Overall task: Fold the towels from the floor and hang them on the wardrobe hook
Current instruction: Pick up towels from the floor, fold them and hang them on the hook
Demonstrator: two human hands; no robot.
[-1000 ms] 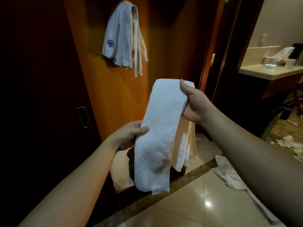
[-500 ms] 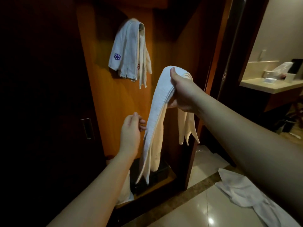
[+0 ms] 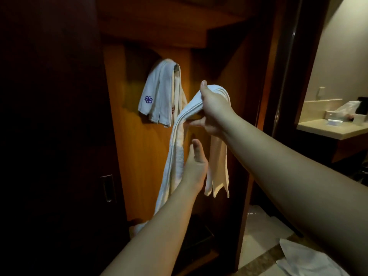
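My right hand grips a folded white towel at its fold, raised toward the wardrobe's back panel. The towel hangs down on both sides of that hand, the longer part on the left. My left hand touches the hanging left part from the right side, fingers relaxed. On the wardrobe hook hang other folded towels, one with a purple flower mark. The held towel is just right of and below that hook.
A dark wardrobe door with a recessed handle stands on the left. More white towels lie on the tiled floor at lower right. A bathroom counter with items is at the far right.
My right hand has carried the towel up and closer to the hook. My left hand has moved right, against the hanging part. The view has tilted upward.
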